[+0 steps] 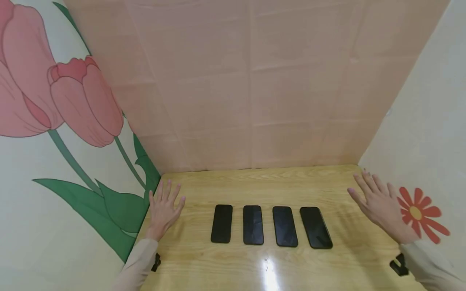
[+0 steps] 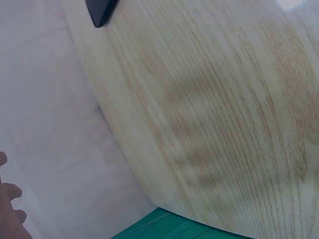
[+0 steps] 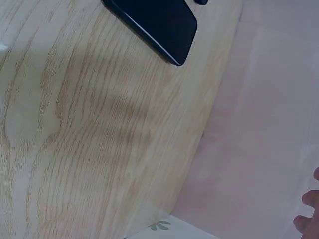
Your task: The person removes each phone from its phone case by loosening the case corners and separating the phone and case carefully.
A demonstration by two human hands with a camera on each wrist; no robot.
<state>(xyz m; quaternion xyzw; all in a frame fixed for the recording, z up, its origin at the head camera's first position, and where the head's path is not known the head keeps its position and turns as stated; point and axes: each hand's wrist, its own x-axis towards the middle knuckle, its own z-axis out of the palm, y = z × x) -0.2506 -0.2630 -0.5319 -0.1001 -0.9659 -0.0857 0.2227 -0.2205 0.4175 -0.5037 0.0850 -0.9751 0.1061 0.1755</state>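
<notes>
Several black smartphones lie in a row on the wooden table, screens up and apart from each other: a leftmost phone (image 1: 221, 223), a second phone (image 1: 253, 224), a third phone (image 1: 285, 226) and a rightmost phone (image 1: 316, 227). My left hand (image 1: 164, 210), fingers spread, is held over the table's left side, nearest the leftmost phone. On the far right my right hand (image 1: 378, 204) hovers with its fingers extended, nearest the rightmost phone, whose corner (image 3: 169, 30) shows in the right wrist view. Neither hand touches a phone. Only fingertips show in both wrist views.
The wooden table (image 1: 204, 264) meets a creased pinkish sheet (image 1: 233, 89) at its back edge. A wall with painted tulips (image 1: 87, 101) stands on the left, and one with a red flower (image 1: 422, 212) on the right. Black wrist straps (image 1: 399, 265) show below the sleeves.
</notes>
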